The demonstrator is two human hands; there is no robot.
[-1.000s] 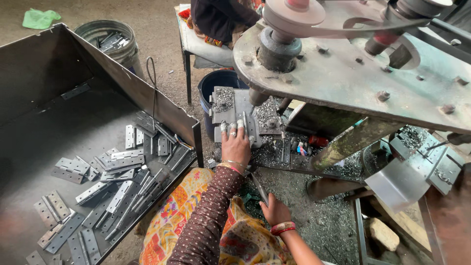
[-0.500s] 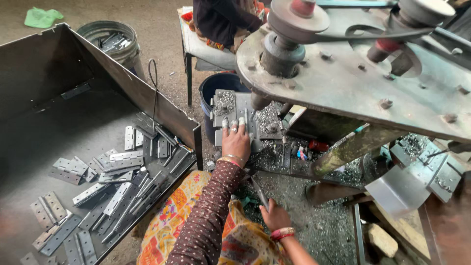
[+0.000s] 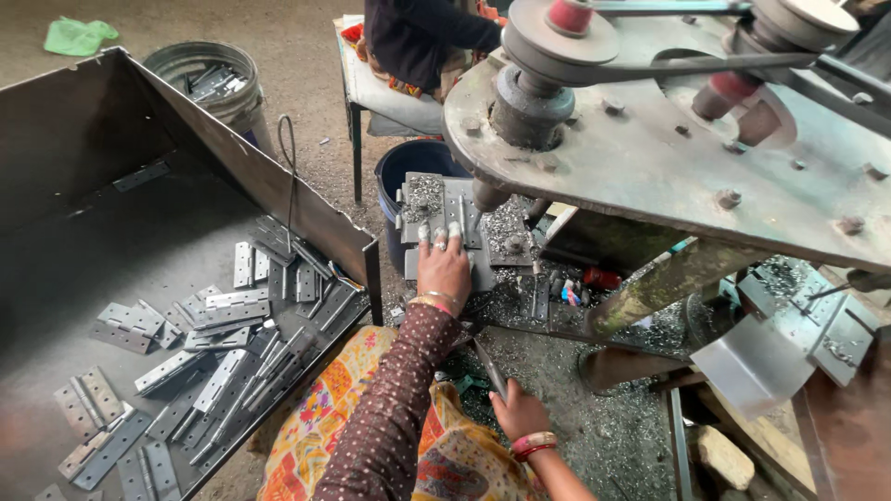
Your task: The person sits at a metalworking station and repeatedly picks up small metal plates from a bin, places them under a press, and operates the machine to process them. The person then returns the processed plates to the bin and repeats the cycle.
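My left hand (image 3: 444, 267) lies flat, fingers together, on a grey metal hinge plate (image 3: 436, 209). The plate rests on the small work table under the drill spindle (image 3: 486, 193) of a belt-driven machine (image 3: 650, 158). Metal shavings cover the plate and the table around it. My right hand (image 3: 520, 414), with red bangles on the wrist, is lower and nearer to me, closed around a dark metal handle (image 3: 487, 366) that slants up to the left. A patterned cloth (image 3: 325, 427) lies over my lap.
A big dark metal bin (image 3: 139, 186) on the left holds several loose hinges (image 3: 223, 311). A round bucket (image 3: 209, 70) with more parts stands behind it, and a blue bucket (image 3: 413, 158) sits by the machine. Another person sits on a stool (image 3: 394, 97) at the back.
Both hands stay in the same places, left on the plate and right on the handle. Only the view has shifted slightly.
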